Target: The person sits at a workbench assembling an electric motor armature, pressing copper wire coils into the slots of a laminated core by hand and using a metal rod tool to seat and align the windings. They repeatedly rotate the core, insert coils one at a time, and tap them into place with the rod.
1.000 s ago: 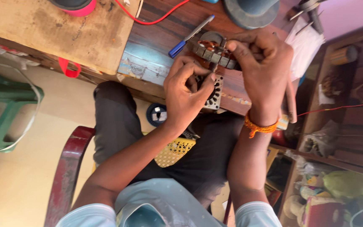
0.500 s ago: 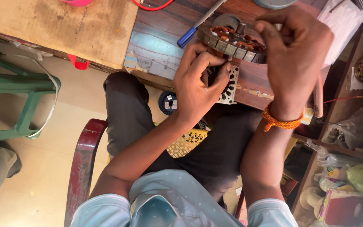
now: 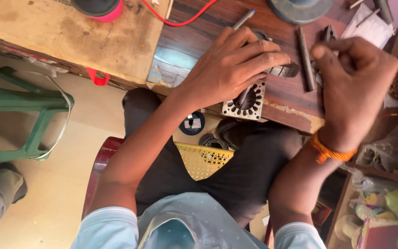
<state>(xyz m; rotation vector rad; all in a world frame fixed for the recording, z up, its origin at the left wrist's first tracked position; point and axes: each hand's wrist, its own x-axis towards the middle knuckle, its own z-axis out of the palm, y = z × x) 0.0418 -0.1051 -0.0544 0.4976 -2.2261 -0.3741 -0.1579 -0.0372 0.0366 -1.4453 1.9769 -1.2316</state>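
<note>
We are working on a motor stator at the bench edge, hands apart
Our left hand [image 3: 233, 64] lies flat over a slotted stator core [image 3: 245, 100] on the wooden bench [image 3: 70, 41]; our right hand [image 3: 353, 87] hovers curled, and we cannot tell what it pinches; the slots look bare, so winding seems undone; a faded blue label [image 3: 171, 64] sits on the bench, a small round dark label-faced spool [image 3: 192, 123] below

**Metal, wood and plastic at the bench**

The stator core [image 3: 246, 100] looks like dull grey laminated metal, its face matt and slotted. The tabletop [image 3: 194, 32] is dark wood with a slight sheen, worn pale at its edge; the board [image 3: 70, 41] beside it is raw, rough, stained timber. The red wire [image 3: 180, 20] has glossy plastic sheathing. The stool [image 3: 19, 115] is smooth green plastic.
</note>
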